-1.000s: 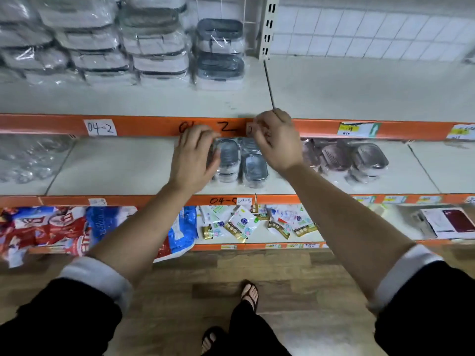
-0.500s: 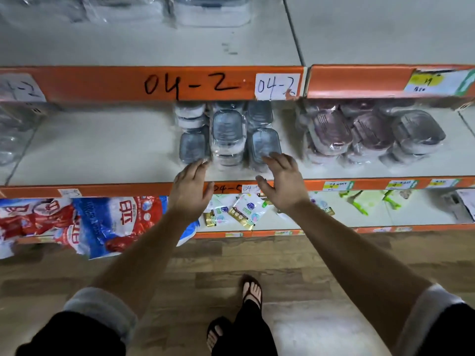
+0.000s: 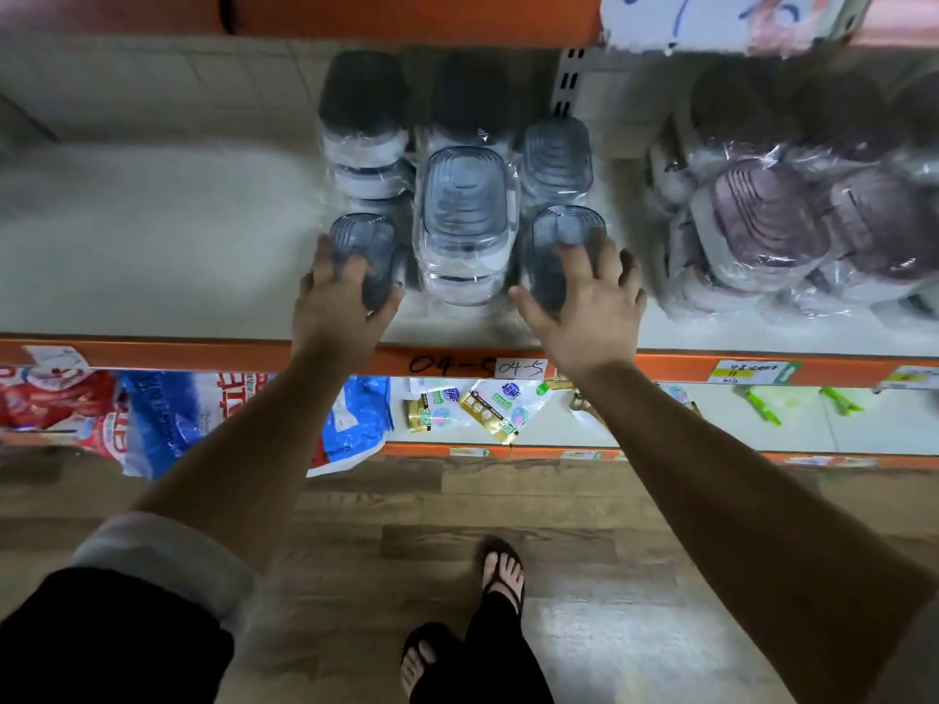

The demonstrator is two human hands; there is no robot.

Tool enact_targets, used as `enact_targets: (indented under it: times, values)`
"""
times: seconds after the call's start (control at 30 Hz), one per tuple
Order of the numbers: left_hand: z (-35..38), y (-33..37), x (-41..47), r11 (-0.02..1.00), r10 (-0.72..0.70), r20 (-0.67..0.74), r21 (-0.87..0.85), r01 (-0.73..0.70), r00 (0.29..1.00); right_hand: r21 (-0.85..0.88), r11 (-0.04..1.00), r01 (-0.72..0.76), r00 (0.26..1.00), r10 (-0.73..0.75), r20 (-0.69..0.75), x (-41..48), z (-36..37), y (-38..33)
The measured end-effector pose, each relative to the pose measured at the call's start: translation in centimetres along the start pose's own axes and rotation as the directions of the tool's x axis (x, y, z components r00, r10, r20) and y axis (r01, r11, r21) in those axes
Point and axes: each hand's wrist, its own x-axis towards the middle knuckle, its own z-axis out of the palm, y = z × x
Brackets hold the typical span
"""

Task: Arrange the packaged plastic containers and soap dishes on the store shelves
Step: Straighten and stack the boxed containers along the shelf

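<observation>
The wrapped grey soap dishes [image 3: 465, 221] cluster near the front of the middle shelf [image 3: 152, 297]. We seem to be squaring the two front ones beside the centre stack; next we should nudge them level. Our left hand [image 3: 340, 302] grips the left front dish [image 3: 363, 241], fingers curled round it. Our right hand [image 3: 584, 307] rests on the right front dish [image 3: 564, 231], fingers spread, both arms outstretched.
</observation>
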Motion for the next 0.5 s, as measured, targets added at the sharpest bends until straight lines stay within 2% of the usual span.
enact_targets:
  times: [0.17,0.33,0.5]
  values:
    - [0.3,0.1,0.7,0.996,-0.072,-0.063,-0.055,0.069,0.995,0.007,1.000,-0.026,0.998,0.026,-0.064,0.4,0.3,-0.2]
    - [0.0,-0.7,-1.5,0.993,-0.007,-0.097,-0.114,-0.005,0.995,0.170,0.985,0.020,0.994,-0.002,-0.107,-1.5,-0.8,0.6]
    - [-2.9,-0.8,-5.5,0.986,0.028,-0.145,-0.157,-0.051,0.989,0.215,0.974,0.069,0.989,-0.038,-0.144,-5.2,-3.8,0.6]
